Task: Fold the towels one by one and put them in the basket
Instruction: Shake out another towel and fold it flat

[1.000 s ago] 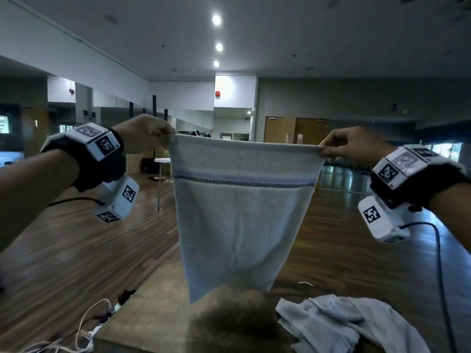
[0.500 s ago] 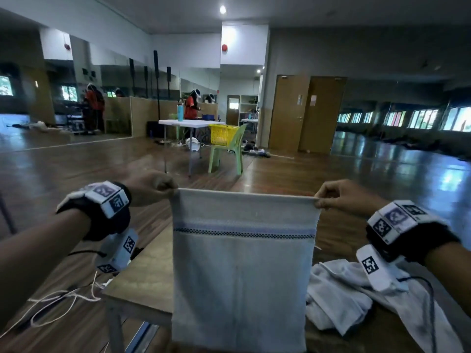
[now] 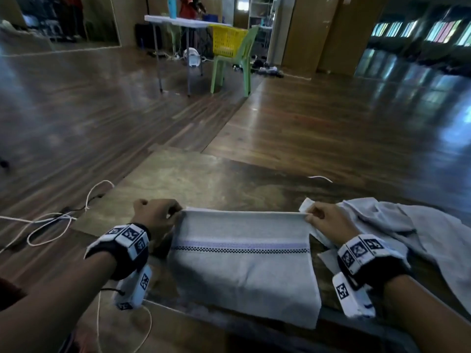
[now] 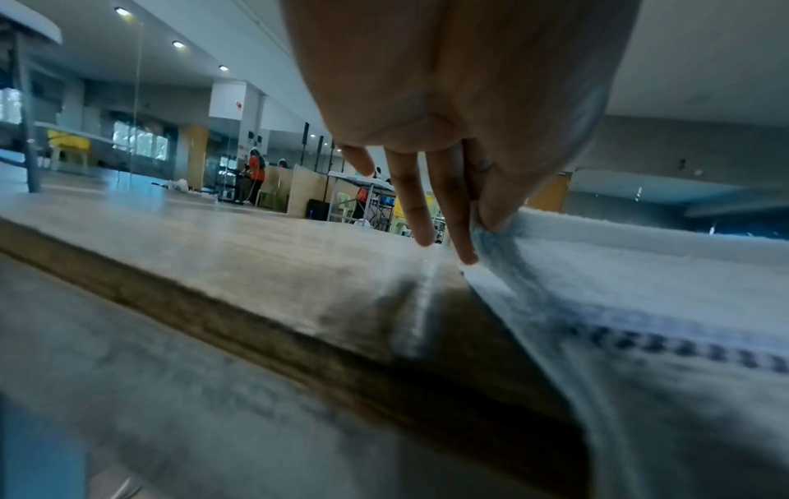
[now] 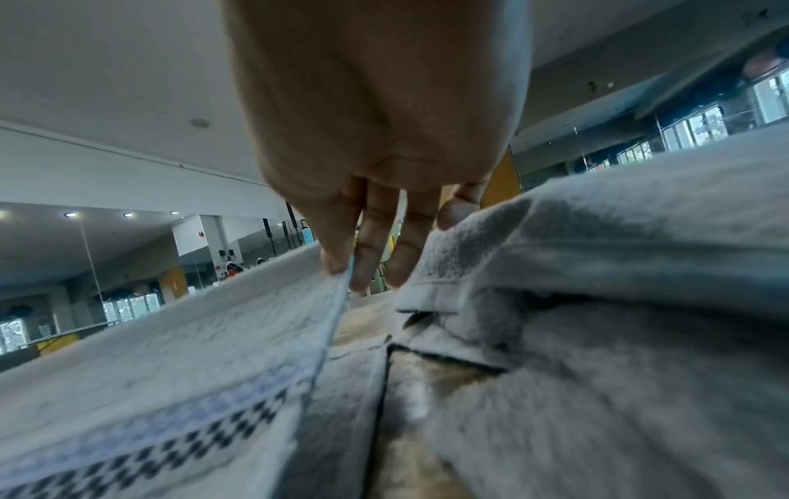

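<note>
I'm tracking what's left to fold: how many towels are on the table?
2 at least: the striped towel pinched at its far corners by both hands, and a crumpled heap to its right, which may hold more than one.

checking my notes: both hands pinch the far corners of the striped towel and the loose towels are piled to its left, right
Not quite. The loose towels are piled to the right of the striped towel, beside the right hand, as the head view shows. The rest holds: the left hand and the right hand each pinch a far corner.
</note>
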`<state>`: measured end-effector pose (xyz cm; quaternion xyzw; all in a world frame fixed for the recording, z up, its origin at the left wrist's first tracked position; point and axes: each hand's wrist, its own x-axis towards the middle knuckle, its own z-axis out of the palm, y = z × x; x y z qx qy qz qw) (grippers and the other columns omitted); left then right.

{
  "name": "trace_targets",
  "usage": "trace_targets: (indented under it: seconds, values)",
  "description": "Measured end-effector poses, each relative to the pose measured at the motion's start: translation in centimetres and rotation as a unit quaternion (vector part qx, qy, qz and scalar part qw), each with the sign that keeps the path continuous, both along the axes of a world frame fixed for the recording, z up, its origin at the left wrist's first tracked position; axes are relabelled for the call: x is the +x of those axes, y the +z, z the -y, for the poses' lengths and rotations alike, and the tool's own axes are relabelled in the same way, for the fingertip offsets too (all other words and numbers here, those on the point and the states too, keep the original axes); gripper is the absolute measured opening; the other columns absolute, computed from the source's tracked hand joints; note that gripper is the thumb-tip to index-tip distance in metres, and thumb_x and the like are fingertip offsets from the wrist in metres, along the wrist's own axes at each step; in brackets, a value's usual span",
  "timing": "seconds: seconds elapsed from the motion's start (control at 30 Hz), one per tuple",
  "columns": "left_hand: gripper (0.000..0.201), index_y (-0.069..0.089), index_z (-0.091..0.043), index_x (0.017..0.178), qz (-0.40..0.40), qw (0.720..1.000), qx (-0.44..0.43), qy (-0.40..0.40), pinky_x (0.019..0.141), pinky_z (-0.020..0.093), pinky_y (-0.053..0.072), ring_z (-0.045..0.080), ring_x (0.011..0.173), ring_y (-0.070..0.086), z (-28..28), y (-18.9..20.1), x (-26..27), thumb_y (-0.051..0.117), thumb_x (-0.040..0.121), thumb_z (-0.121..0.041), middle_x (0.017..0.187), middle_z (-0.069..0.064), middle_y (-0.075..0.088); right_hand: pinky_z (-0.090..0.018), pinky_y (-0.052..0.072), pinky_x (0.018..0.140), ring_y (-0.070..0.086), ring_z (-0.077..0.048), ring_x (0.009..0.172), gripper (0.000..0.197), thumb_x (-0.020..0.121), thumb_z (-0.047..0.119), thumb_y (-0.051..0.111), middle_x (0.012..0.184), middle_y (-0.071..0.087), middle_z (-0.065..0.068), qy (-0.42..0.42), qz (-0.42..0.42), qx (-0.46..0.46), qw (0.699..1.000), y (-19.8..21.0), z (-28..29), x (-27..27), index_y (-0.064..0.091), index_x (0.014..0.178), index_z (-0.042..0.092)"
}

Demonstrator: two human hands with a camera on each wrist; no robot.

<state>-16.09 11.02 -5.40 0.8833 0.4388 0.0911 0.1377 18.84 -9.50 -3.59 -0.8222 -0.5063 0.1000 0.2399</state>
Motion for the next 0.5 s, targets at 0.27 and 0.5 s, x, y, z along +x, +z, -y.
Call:
trace_targets:
  seconds: [0.27,0.5]
  values:
    - [0.011,0.062,-0.024,0.090,-0.029,0.998,0.037,-0.033,0.089,0.038,0.023,0.015,0.108,0.054,-2.4,-0.9,3.1,0.053,0.088,-0.031,0.105,-0.008,0.061,-0.044,0.039,0.098,0.059,-0.015,0.099,0.026,0.081,0.024,0.058,0.075,0.056,0.017,0.019,0.099,-0.211,0.972,-1.0,-3.8,0.6,0.054,0.057,0.034]
    - [0.005,0.057,-0.029,0.080,-0.080,0.992,-0.025,-0.099,0.086,0.037,0.040,0.018,0.095,0.058,-4.0,-0.5,4.5,0.060,0.083,-0.032,0.098,-0.006,0.061,-0.045,0.022,0.104,0.054,-0.012,0.109,0.017,0.085,0.023,0.055,0.088,0.053,0.017,0.050,0.154,-0.283,0.945,-0.8,-5.4,0.7,0.060,0.096,0.035]
